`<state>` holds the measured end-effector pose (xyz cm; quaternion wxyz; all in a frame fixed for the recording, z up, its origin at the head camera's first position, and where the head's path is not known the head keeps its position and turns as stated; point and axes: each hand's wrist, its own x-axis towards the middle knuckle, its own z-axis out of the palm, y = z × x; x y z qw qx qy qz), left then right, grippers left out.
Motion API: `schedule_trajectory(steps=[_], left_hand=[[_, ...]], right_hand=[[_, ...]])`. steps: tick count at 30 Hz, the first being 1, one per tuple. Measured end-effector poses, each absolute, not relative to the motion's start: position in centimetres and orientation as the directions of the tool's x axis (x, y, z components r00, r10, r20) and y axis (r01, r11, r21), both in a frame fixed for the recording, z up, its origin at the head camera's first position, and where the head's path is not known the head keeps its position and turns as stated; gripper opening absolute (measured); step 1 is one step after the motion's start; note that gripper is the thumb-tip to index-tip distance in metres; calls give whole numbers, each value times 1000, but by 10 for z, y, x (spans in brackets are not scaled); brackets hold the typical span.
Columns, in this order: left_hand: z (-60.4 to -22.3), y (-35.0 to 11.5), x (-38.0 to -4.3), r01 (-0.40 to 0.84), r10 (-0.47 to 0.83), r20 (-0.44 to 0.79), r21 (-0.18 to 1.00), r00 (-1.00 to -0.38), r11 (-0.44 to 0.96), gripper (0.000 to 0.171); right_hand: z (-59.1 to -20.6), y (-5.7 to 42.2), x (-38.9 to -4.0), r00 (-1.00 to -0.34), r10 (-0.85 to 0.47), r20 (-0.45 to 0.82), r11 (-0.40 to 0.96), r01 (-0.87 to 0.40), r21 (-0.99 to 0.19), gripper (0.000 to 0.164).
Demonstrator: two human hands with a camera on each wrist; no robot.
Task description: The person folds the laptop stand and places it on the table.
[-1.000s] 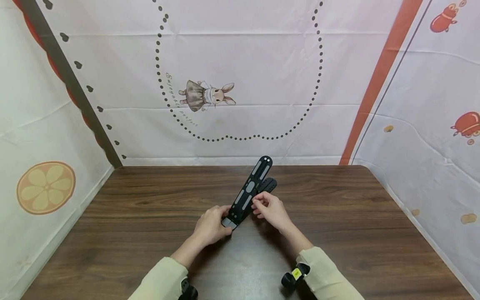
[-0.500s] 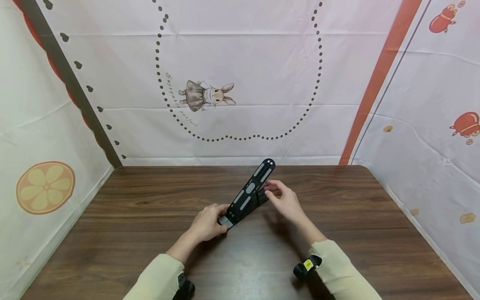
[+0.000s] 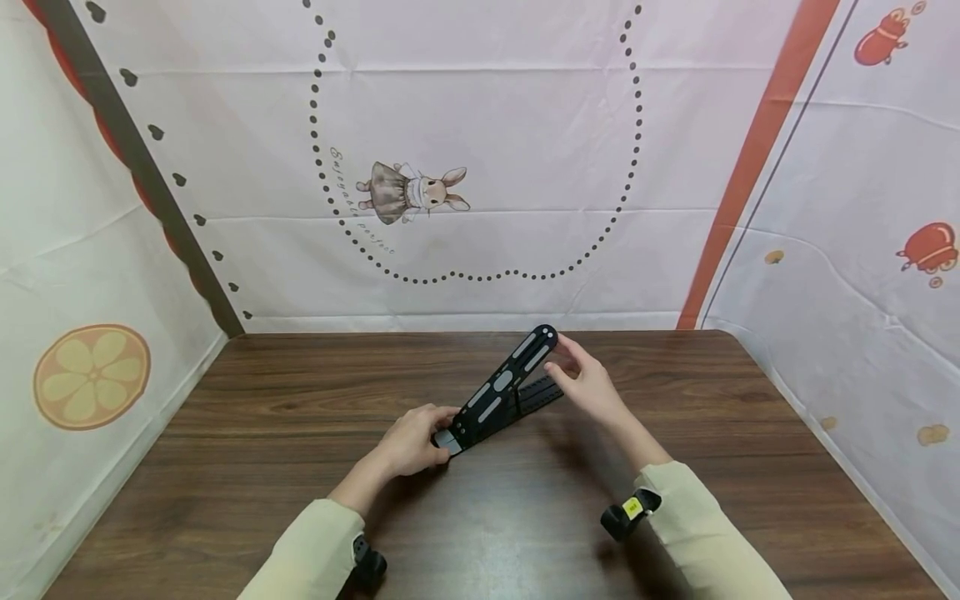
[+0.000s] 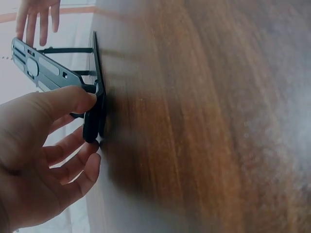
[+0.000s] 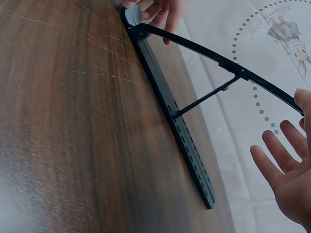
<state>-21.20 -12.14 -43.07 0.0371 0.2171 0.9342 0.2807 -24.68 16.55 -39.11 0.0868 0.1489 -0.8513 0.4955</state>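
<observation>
A black folding laptop stand [image 3: 501, 385] with grey pads stands partly unfolded on the table. Its padded upper arm slants up from the hinge, while the slotted lower bar [image 5: 187, 150] lies along the tabletop. Between them runs a thin strut [image 5: 206, 99]. My left hand [image 3: 412, 439] grips the hinge end, its thumb on one side and fingers about the other. At the raised end of the upper arm, my right hand [image 3: 592, 387] holds the tip with thumb and finger. The other fingers stay extended, as the right wrist view shows.
The brown wooden table [image 3: 300, 517] fills the lower view. Printed white cloth [image 3: 525, 150] hangs behind it and at both sides. Dark cameras are strapped at both wrists, the right one [image 3: 630, 514] bearing a yellow label.
My right hand has moved right and up from the stand's middle to the upper arm's tip. The stand has tilted rightward and its lower bar shows wider apart. My left hand shifted slightly left.
</observation>
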Motion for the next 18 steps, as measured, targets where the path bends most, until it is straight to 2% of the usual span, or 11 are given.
schedule_trajectory(steps=[7, 18], left_hand=[[-431, -124, -213, 414, 468, 47, 551, -882, 724, 61], [-430, -126, -211, 437, 503, 42, 560, -863, 703, 59]], right_hand=[[-383, 172, -250, -934, -207, 292, 471, -357, -806, 60], [-382, 182, -256, -897, -321, 303, 338, -408, -848, 54]])
